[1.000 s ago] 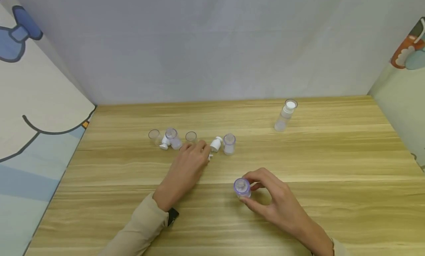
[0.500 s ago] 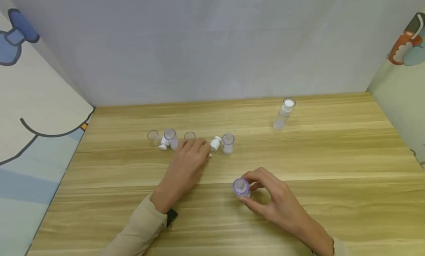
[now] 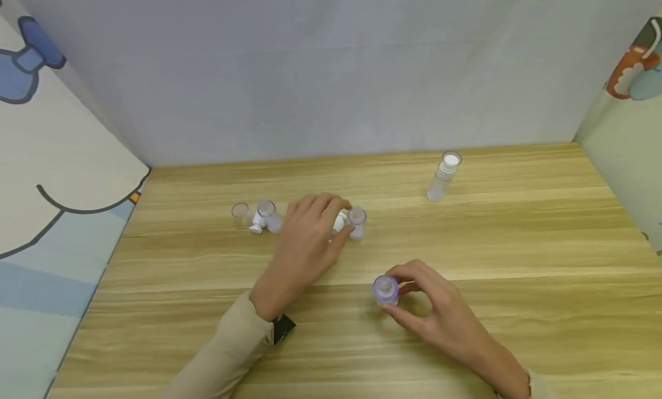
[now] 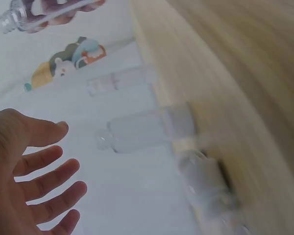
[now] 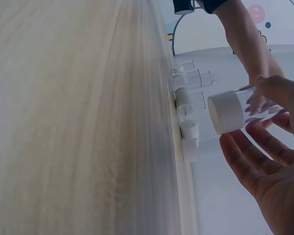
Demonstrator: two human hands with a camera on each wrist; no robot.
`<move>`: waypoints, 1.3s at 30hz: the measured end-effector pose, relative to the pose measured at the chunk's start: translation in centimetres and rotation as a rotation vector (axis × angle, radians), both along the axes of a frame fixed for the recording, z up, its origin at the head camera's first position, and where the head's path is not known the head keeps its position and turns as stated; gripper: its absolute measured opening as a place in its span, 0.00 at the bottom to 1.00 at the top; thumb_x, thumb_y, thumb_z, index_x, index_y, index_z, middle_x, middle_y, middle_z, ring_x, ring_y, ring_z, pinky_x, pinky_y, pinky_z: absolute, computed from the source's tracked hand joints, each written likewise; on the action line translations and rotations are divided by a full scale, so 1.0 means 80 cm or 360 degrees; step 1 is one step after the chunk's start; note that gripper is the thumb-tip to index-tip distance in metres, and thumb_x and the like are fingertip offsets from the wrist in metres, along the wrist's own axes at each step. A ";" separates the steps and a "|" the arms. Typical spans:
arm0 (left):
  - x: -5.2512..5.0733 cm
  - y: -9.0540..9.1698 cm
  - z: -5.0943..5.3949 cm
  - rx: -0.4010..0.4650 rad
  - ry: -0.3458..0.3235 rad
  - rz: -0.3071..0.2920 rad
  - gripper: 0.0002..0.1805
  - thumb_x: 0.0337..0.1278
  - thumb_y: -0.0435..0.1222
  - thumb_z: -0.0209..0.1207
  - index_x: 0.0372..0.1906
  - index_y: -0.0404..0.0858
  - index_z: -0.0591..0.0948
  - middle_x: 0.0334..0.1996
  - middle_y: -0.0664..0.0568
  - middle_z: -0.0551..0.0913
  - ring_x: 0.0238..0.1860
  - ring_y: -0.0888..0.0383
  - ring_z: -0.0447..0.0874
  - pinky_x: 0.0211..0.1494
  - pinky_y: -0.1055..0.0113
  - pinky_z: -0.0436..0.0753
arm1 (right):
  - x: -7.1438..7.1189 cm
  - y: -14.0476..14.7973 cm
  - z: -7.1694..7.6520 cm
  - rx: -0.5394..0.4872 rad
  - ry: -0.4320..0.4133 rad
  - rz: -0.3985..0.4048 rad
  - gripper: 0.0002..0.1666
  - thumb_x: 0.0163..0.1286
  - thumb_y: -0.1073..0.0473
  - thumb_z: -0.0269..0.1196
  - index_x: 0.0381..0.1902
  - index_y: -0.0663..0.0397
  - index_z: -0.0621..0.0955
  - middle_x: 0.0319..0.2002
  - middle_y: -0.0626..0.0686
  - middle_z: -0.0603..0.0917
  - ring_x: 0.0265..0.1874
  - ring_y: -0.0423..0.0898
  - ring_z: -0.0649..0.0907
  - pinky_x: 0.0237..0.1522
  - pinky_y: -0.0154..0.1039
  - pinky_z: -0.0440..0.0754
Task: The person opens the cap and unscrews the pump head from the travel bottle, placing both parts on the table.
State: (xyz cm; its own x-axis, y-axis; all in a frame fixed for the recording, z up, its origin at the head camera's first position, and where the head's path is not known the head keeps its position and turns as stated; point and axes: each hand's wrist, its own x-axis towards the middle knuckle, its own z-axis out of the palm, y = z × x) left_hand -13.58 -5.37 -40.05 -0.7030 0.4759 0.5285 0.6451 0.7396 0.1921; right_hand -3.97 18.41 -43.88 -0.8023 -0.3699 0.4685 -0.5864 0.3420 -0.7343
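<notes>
My right hand (image 3: 445, 313) pinches a clear bottle (image 3: 385, 290) with a purple-tinted shoulder between thumb and fingers. The right wrist view shows its white base (image 5: 226, 112), held above the table. My left hand (image 3: 307, 232) hovers beside a second clear bottle (image 3: 357, 223) standing upright. In the left wrist view the left hand (image 4: 39, 171) has its thumb and fingers spread, apart from the standing bottle (image 4: 142, 129), with nothing in it. A small white pump part (image 3: 339, 222) shows between the left hand and that bottle. Whatever lies under the left palm is hidden.
Left of the left hand are a clear cap (image 3: 241, 214), a white pump head (image 3: 257, 222) and another clear bottle (image 3: 270, 216). A bottle with a white pump and clear cap (image 3: 443, 176) stands at the back right. The wooden table (image 3: 517, 232) meets a pale cloth wall (image 3: 331, 88).
My left hand has left the small parts it was over and shifted right and away from me, its fingers spreading near the standing bottle. The right hand keeps its bottle, almost still.
</notes>
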 end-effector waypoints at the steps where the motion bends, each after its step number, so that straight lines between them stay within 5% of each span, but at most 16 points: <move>1: -0.002 0.004 0.003 0.0014 -0.0015 -0.0019 0.17 0.64 0.41 0.71 0.54 0.42 0.83 0.52 0.50 0.86 0.57 0.48 0.83 0.60 0.48 0.81 | -0.001 0.001 0.000 -0.0003 -0.0002 -0.0003 0.32 0.56 0.73 0.77 0.57 0.53 0.80 0.49 0.47 0.85 0.49 0.38 0.85 0.47 0.33 0.90; 10: -0.029 0.031 0.026 0.0074 -0.0177 -0.0135 0.22 0.67 0.45 0.69 0.62 0.44 0.80 0.57 0.51 0.85 0.59 0.49 0.82 0.60 0.50 0.82 | -0.008 0.006 0.004 0.0012 0.0033 -0.0020 0.34 0.54 0.76 0.77 0.57 0.55 0.79 0.49 0.49 0.84 0.51 0.39 0.85 0.47 0.33 0.90; 18: -0.068 0.049 0.041 0.0159 -0.0491 -0.0321 0.26 0.69 0.44 0.67 0.68 0.43 0.78 0.64 0.53 0.83 0.65 0.53 0.81 0.67 0.56 0.80 | -0.021 0.011 0.006 0.0056 0.0007 -0.0087 0.32 0.56 0.77 0.76 0.57 0.57 0.78 0.51 0.50 0.84 0.53 0.38 0.85 0.52 0.33 0.89; 26: -0.104 0.061 0.046 0.0233 -0.0884 -0.0454 0.32 0.71 0.46 0.65 0.75 0.46 0.72 0.70 0.53 0.79 0.70 0.52 0.77 0.72 0.55 0.78 | -0.036 0.016 0.004 0.0067 -0.0032 -0.0148 0.30 0.57 0.78 0.74 0.56 0.63 0.77 0.52 0.54 0.84 0.55 0.37 0.84 0.51 0.31 0.89; 39: -0.149 0.095 0.047 0.0378 -0.1206 -0.0609 0.32 0.72 0.47 0.64 0.77 0.52 0.69 0.72 0.52 0.77 0.71 0.52 0.76 0.72 0.53 0.79 | -0.061 0.019 -0.008 0.0070 -0.0056 -0.0207 0.28 0.59 0.78 0.74 0.56 0.65 0.77 0.52 0.57 0.84 0.54 0.41 0.84 0.51 0.30 0.88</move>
State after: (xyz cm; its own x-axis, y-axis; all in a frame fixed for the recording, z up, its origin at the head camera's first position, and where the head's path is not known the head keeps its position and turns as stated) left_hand -25.52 2.22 -36.27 -0.7193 0.6875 0.0998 0.4773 0.3847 0.7901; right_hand -8.86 19.95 -44.50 -0.8602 -0.2816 0.4251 -0.5096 0.4456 -0.7361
